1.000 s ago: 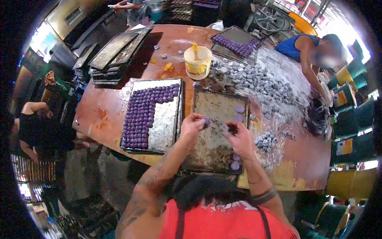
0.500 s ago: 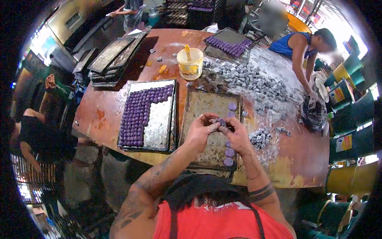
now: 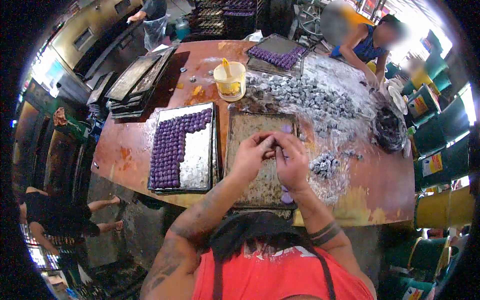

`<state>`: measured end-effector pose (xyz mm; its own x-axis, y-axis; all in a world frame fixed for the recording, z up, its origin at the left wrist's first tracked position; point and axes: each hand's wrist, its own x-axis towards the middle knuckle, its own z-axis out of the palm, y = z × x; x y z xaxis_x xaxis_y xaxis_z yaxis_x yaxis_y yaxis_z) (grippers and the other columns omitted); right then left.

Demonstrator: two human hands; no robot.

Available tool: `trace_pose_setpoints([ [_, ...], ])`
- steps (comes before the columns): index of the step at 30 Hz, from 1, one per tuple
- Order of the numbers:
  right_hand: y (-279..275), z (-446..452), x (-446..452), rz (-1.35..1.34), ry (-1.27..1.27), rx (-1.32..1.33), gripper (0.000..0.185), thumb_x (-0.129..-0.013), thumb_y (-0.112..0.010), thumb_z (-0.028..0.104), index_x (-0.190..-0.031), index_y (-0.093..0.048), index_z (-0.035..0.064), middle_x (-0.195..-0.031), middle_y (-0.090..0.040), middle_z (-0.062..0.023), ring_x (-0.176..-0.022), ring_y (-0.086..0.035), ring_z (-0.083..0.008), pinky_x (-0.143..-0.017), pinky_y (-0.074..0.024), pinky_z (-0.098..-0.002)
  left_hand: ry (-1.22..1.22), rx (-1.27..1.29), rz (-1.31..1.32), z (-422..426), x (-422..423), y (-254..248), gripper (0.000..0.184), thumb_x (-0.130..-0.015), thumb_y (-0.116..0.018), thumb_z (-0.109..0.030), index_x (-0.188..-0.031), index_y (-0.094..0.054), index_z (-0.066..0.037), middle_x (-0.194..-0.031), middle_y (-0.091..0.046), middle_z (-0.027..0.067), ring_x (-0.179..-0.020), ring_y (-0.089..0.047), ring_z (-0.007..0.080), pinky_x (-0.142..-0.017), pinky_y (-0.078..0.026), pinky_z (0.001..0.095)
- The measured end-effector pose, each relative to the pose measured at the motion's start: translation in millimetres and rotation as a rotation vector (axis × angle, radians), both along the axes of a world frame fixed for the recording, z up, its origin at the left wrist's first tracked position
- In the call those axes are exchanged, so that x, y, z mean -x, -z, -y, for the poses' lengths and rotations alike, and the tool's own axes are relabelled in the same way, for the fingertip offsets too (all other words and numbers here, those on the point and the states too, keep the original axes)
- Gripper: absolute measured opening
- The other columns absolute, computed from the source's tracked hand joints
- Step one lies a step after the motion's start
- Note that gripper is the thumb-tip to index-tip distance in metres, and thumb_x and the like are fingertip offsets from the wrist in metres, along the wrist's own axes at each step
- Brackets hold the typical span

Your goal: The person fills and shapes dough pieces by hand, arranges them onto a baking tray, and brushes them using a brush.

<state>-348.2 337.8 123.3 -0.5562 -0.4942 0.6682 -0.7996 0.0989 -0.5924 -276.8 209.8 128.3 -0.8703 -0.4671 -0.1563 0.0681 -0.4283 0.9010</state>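
Observation:
Over the worn baking tray (image 3: 250, 187) my left hand (image 3: 254, 152) and my right hand (image 3: 291, 160) meet, fingers closed in a pinch. What lies between the fingertips is hidden. A few flat purple pieces (image 3: 286, 198) show along the tray's right side, partly behind my right hand. Left of it, rows of dark purple balls (image 3: 167, 150) fill much of a second tray (image 3: 197, 155), whose lower right part is bare and whitish. To the right sits a small heap of floured balls (image 3: 325, 165).
A white bucket (image 3: 230, 85) with a yellow handle stands behind the trays. Stacked trays (image 3: 135, 82) lie back left. Many floured balls (image 3: 320, 100) spread back right, near a black bag (image 3: 390, 130) and a person in blue (image 3: 367, 45). Other people are at left.
My hands were apart a second ago, the left with a purple piece; they came together over the tray and now hide that piece. The person in blue has shifted back.

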Motion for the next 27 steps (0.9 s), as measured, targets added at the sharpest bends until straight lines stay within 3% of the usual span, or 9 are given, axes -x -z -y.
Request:
trace_pose_setpoints([
  [4,-23,-7,0,0.103,-0.116,-0.16,0.04,-0.072,-0.074,0.005,-0.111,-0.067,0.0075,-0.122,-0.065,-0.0118,-0.124,-0.053,-0.0322,-0.106,-0.0398,-0.0437,0.143,-0.261,0.133,17,-11,4,0.035,-0.089,-0.067,-0.01,-0.121,-0.056,0.0,-0.107,-0.064,0.0109,-0.094,-0.066,0.0216,-0.077,-0.054,0.0286],
  [10,-9,-1,27,-0.02,-0.433,-0.221,0.038,-0.061,-0.079,0.01,-0.095,-0.063,0.0085,-0.113,-0.068,-0.0084,-0.109,-0.06,-0.0341,-0.097,-0.0443,-0.045,0.279,-0.519,-0.011,-16,-11,23,0.031,-0.084,-0.073,-0.012,-0.112,-0.062,-0.004,-0.106,-0.065,0.0039,-0.099,-0.062,0.0191,-0.085,-0.05,0.0338],
  [11,1,-1,30,-0.097,-0.426,-0.143,0.033,-0.063,-0.079,0.009,-0.092,-0.062,0.0079,-0.103,-0.068,-0.007,-0.098,-0.062,-0.0286,-0.088,-0.0478,-0.0407,0.287,-0.537,0.003,-18,-11,30,0.031,-0.084,-0.073,-0.012,-0.111,-0.062,-0.004,-0.105,-0.065,0.0038,-0.098,-0.062,0.0189,-0.084,-0.05,0.0333],
  [15,35,-8,2,0.44,-0.2,0.016,0.031,-0.07,-0.079,0.007,-0.096,-0.061,0.0074,-0.09,-0.064,-0.005,-0.089,-0.058,-0.0154,-0.08,-0.0483,-0.03,0.27,-0.499,0.109,-22,-18,33,0.031,-0.083,-0.074,-0.012,-0.11,-0.062,-0.002,-0.099,-0.066,0.0037,-0.091,-0.062,0.0186,-0.079,-0.05,0.0322],
  [18,49,-10,-13,0.682,-0.174,-0.012,0.035,-0.072,-0.08,0.008,-0.103,-0.062,0.006,-0.096,-0.066,-0.0059,-0.089,-0.06,-0.0151,-0.081,-0.0489,-0.0292,0.071,-0.361,0.261,-13,-19,31,0.032,-0.084,-0.073,-0.013,-0.111,-0.062,-0.001,-0.098,-0.066,0.0045,-0.087,-0.062,0.0189,-0.076,-0.05,0.0334],
  [22,67,-30,-15,0.862,0.047,-0.065,0.03,-0.081,-0.074,0.009,-0.108,-0.064,0.0008,-0.099,-0.068,-0.0063,-0.088,-0.062,-0.0113,-0.08,-0.0494,-0.025,0.074,0.554,0.087,-33,-23,66,0.04,-0.088,-0.063,-0.008,-0.125,-0.057,0.005,-0.108,-0.067,0.0178,-0.096,-0.065,0.0286,-0.087,-0.05,0.0357],
  [23,81,-40,-11,0.858,0.078,-0.19,0.025,-0.084,-0.07,0.009,-0.107,-0.064,-0.0009,-0.092,-0.069,-0.004,-0.082,-0.062,-0.0098,-0.075,-0.0499,-0.0246,0.201,0.699,0.238,-41,-33,62,0.053,-0.087,-0.058,-0.003,-0.138,-0.045,0.002,-0.127,-0.058,0.023,-0.119,-0.056,0.0312,-0.099,-0.045,0.0354],
  [26,109,-73,-16,0.821,-0.013,-0.644,0.024,-0.083,-0.068,0.008,-0.106,-0.065,-0.0005,-0.083,-0.069,-0.0041,-0.074,-0.061,-0.0106,-0.067,-0.049,-0.0262,0.202,1.098,0.101,-31,-44,123,0.068,-0.084,-0.057,0.001,-0.147,-0.033,-0.003,-0.145,-0.043,0.0208,-0.135,-0.041,0.0326,-0.105,-0.04,0.0381],
  [27,117,-81,-26,0.739,0.035,-0.748,0.029,-0.081,-0.065,0.007,-0.109,-0.064,0.0004,-0.092,-0.068,-0.007,-0.083,-0.062,-0.0172,-0.07,-0.0484,-0.0313,0.287,0.54,0.069,-24,-42,135,0.076,-0.081,-0.059,0.003,-0.149,-0.026,-0.004,-0.152,-0.032,0.0182,-0.139,-0.034,0.0332,-0.106,-0.04,0.0398],
])
